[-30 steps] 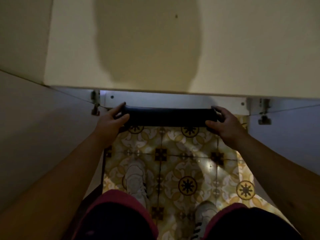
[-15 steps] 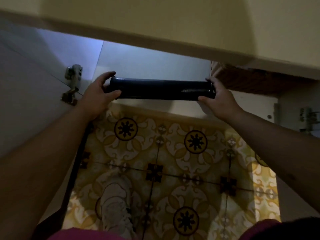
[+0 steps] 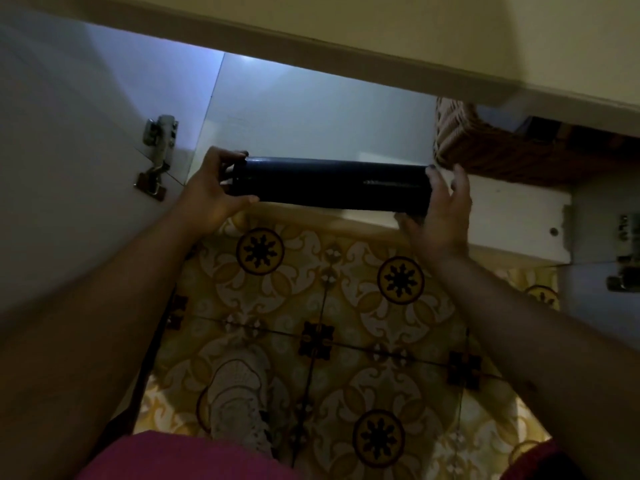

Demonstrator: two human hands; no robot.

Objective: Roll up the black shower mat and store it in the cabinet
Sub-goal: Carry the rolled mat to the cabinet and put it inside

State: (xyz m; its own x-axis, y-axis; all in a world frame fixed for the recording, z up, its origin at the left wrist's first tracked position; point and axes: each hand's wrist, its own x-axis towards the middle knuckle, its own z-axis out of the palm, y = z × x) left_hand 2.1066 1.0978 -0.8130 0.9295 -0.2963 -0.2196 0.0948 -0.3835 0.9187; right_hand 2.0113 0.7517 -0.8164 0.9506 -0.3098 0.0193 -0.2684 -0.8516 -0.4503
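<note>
The black shower mat (image 3: 329, 185) is rolled into a tight tube and lies crosswise at the front lip of the open cabinet (image 3: 311, 116), whose white floor shows behind it. My left hand (image 3: 211, 192) grips the roll's left end, thumb underneath. My right hand (image 3: 440, 213) cups the right end, fingers spread along it. The roll sits level, just over the cabinet's lower front edge.
A woven wicker basket (image 3: 491, 150) stands inside the cabinet at the right, close to my right hand. The left door (image 3: 69, 168) is swung open with a metal hinge (image 3: 157, 154). A cream countertop (image 3: 381, 32) overhangs above. Patterned floor tiles and my shoe (image 3: 239, 400) lie below.
The view has tilted up and dropped, exposing the cabinet interior and basket. Both hands have carried the roll forward to the cabinet's front edge; my right hand's fingers have loosened around the end.
</note>
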